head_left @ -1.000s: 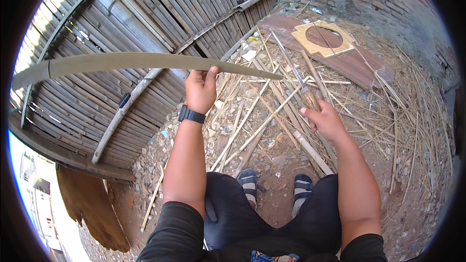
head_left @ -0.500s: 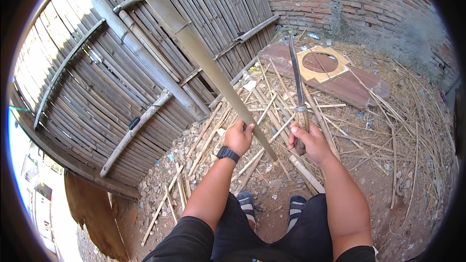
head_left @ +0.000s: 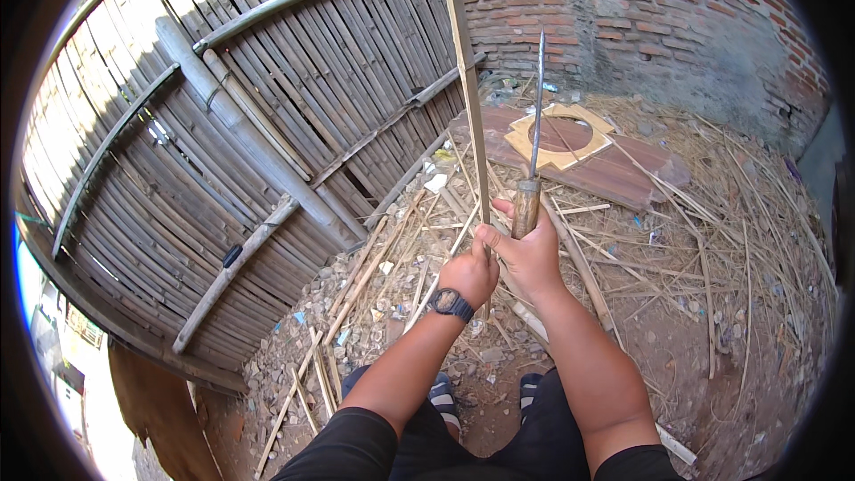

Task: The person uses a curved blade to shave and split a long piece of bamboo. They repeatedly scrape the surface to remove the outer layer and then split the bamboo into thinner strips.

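Note:
My left hand point(head_left: 469, 274) is closed around the lower part of a long, split bamboo strip point(head_left: 472, 111). The strip stands nearly upright, its narrow edge toward me and its top beyond the upper rim of the picture. In my right hand point(head_left: 534, 258) is a machete point(head_left: 526, 200), gripped by its worn wooden handle. Its dark blade points up and away, edge-on, just right of the strip. Both hands are close together, with my right thumb against the strip by my left fingers. A dark watch sits on my left wrist.
A bamboo fence point(head_left: 267, 116) runs along the left, and a brick wall point(head_left: 677, 36) closes off the back. On the stony ground lie several bamboo sticks point(head_left: 374, 249), dry straw and a brown board point(head_left: 614, 165) bearing a yellowish frame point(head_left: 517, 138) with a round hole.
The bamboo strip has swung from a leftward slant to nearly upright and turned edge-on. My hands have come together, the right moving left with the machete, whose blade has also turned edge-on.

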